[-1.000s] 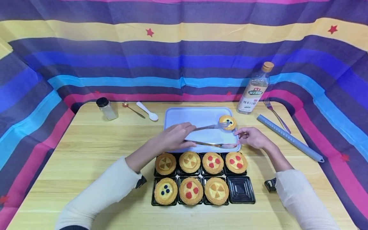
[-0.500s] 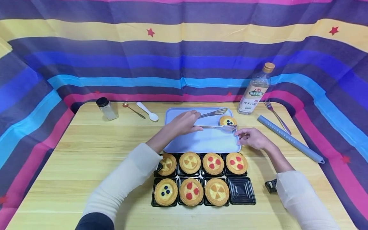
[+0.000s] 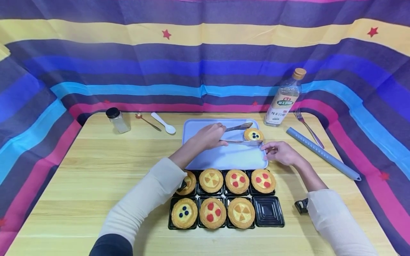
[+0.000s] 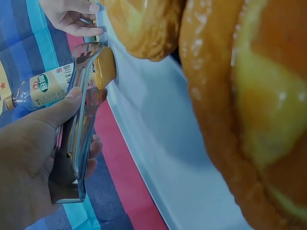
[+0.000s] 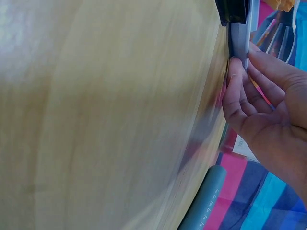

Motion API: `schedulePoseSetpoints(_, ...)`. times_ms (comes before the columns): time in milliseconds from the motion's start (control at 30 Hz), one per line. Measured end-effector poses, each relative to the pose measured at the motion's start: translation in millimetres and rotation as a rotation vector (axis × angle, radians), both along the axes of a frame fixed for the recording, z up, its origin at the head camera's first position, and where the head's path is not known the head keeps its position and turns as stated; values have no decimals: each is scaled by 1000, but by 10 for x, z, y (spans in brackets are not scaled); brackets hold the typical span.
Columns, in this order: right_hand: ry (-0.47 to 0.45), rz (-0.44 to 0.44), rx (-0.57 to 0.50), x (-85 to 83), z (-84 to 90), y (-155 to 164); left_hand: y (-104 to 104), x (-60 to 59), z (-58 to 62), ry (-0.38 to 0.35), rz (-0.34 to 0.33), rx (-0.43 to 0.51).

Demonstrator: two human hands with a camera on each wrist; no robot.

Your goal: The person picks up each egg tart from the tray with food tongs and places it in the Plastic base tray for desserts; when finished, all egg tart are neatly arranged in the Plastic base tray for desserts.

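My left hand [image 3: 209, 137] grips metal tongs [image 3: 238, 127] over the pale blue tray [image 3: 224, 160]. The tongs' arms are spread, one on the far side and one on the near side of a tart with blue berries [image 3: 254, 134] at the tray's right end. In the left wrist view, the slotted tips of the tongs [image 4: 72, 158] overlap that tart [image 4: 108, 67]. My right hand [image 3: 282, 153] pinches the tray's right edge between thumb and fingers, as the right wrist view of the tray edge [image 5: 238, 43] shows.
Two rows of black square boxes stand in front of the tray, most holding fruit-topped tarts [image 3: 211, 180]; one box [image 3: 268, 211] shows its ridged base. Behind are a vinegar bottle [image 3: 282, 101], fork [image 3: 308, 128], grey-blue tube [image 3: 322, 153], white spoon [image 3: 163, 123], small gold-coloured spoon [image 3: 148, 121] and shaker jar [image 3: 118, 120].
My left hand has moved right and away from me, bringing the tongs from overlapping the tart to either side of it. The right hand stays at the tray's edge.
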State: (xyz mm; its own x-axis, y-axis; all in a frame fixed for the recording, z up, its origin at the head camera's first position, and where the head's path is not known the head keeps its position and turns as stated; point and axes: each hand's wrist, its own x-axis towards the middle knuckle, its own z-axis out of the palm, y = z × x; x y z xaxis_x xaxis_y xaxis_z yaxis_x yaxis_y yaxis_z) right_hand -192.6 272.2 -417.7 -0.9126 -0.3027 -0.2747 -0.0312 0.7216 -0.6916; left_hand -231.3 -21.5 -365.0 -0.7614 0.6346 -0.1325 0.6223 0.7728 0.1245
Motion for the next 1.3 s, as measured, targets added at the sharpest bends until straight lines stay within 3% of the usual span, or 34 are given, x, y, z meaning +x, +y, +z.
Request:
schedulePoseSetpoints(333,1,0,0,-1,-4,7,19,14,-17,8,10,-6)
schedulePoseSetpoints(733,-11,-2,-4,-14,-4,7,-65,44,64,35,26,45)
schedulePoseSetpoints(1033,-10,2,-5,-24,-18,21,-178,149,187,96,-10,62)
schedulePoseSetpoints(1300,5,19,-12,-25,-31,34,-333,322,304,135,-54,97)
